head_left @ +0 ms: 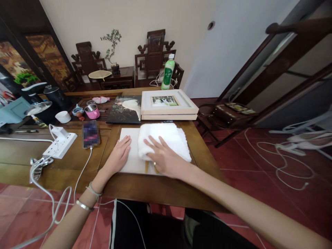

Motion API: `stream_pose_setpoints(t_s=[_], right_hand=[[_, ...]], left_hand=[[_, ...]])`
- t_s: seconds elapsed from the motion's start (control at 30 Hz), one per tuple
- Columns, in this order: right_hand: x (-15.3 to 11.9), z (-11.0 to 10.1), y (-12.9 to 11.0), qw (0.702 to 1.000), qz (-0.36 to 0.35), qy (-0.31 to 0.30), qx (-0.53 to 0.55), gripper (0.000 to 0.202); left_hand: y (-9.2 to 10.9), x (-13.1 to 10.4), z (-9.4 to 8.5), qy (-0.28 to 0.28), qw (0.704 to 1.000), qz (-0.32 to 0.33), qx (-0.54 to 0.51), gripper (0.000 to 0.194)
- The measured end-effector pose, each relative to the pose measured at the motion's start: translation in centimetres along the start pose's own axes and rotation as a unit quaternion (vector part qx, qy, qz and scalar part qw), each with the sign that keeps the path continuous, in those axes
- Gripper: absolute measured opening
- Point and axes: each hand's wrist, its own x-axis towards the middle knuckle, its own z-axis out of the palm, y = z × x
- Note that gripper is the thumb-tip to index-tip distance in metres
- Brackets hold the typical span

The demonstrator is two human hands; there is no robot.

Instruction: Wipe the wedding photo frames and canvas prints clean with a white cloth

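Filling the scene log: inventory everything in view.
Towel: 1, white, on panel
Panel: 1, off-white, table's near edge
Picture frames: apparently 2, pale, stacked beyond towel
Dark picture: 1, black, left of frames
Bottle: 1, green, beyond frames
Phone: 1, dark, left of panel
Power strip: 1, white, left of phone
Mug: 1, pink, beyond phone
Cup: 1, white, left of mug
Table: 1, brown, centre
Cables: several, white, table and floor
Chairs: at least 2, dark, back wall
Potted plant: 1, green, between chairs
Fan: 1, yellow, by plant
Case: 1, brown, right-hand seat
Clutter: uncounted, mixed colours, table's left end
Left hand: 1, bare, on panel
Right hand: 1, ringed, on towel
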Motion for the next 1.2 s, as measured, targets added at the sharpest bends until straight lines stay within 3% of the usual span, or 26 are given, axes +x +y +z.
stream_pose_setpoints(t_s=[0.2, 0.33, 0.43, 0.6, 0.73, 0.83, 1.0, 1.2], right_hand=[[-4.8, -2.6, -4.6, 0.986, -0.073, -0.102, 0.107, 0.041], [-5.7, -4.0, -4.9, 0.978, -0.082, -0.12, 0.152, 0.042], [-4.2, -3.4, -2.7, 0.988, -0.029, -0.082, 0.128, 0.049], [1.4, -1.3, 2.4, 0.999, 0.031, -0.003, 0.025, 0.046], [5.1, -0.5, 3.4, 0.998, 0.045, 0.015, -0.038, 0.043], [5.3, 0.0, 1.8, 0.997, 0.031, -0.003, -0.069, 0.043], [1.5, 0.1, -2.7, 0.996, -0.05, -0.014, -0.074, 0.038], [-2.8, -3.1, -5.5, 0.982, -0.145, -0.1, 0.068, 0.03]], left_hand=[[0.0, -0.1, -0.1, -0.001, 1.0, 0.016, 0.01, 0.044], [-0.1, -0.1, 0.0, 0.002, 1.0, 0.018, 0.011, 0.045], [-0.2, -0.1, 0.0, -0.002, 1.0, 0.015, 0.018, 0.045], [-0.2, -0.1, 0.0, -0.002, 1.0, 0.014, 0.011, 0.045], [-0.4, -0.1, 0.1, 0.0, 1.0, 0.016, 0.007, 0.045], [-0.5, -0.1, 0.2, 0.002, 1.0, 0.018, 0.002, 0.045], [-0.4, -0.1, 0.1, -0.003, 1.0, 0.015, 0.008, 0.044], [-0.2, -0.1, -0.1, -0.003, 1.0, 0.018, 0.02, 0.044]])
